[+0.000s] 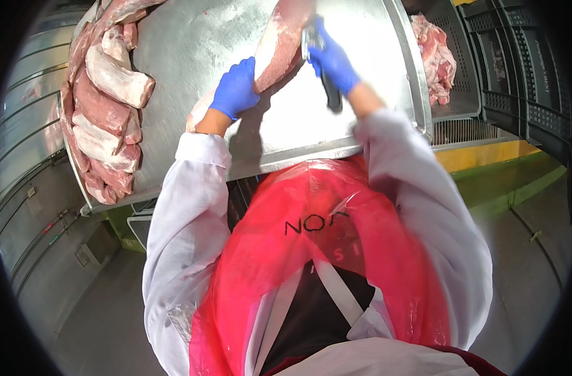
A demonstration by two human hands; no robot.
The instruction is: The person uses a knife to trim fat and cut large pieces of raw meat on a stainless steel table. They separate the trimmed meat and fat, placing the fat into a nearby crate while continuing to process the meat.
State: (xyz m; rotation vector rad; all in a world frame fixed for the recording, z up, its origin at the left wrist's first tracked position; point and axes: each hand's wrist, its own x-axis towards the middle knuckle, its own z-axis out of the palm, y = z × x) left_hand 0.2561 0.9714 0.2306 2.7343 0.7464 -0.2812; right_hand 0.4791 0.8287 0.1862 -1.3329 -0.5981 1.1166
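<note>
A long piece of raw meat [278, 53], pink with whitish fat, stretches across the metal table in front of me. My left hand [236, 91], in a blue glove, is closed on its near part. At the meat's right side, my right hand [334, 62], also blue-gloved, is wrapped round a dark-handled metal tool [332, 95]. The handle juts out toward me below the hand, and a silvery part shows above it by the meat. Blur and the fingers hide the tool's exact kind.
Several pieces of raw meat [104, 109] lie piled along the table's left edge. Past the raised right rim of the metal table [413, 69], more meat [435, 59] sits in a dark crate [458, 94]. Black crates [512, 62] stand further right, above a yellow ledge [480, 154].
</note>
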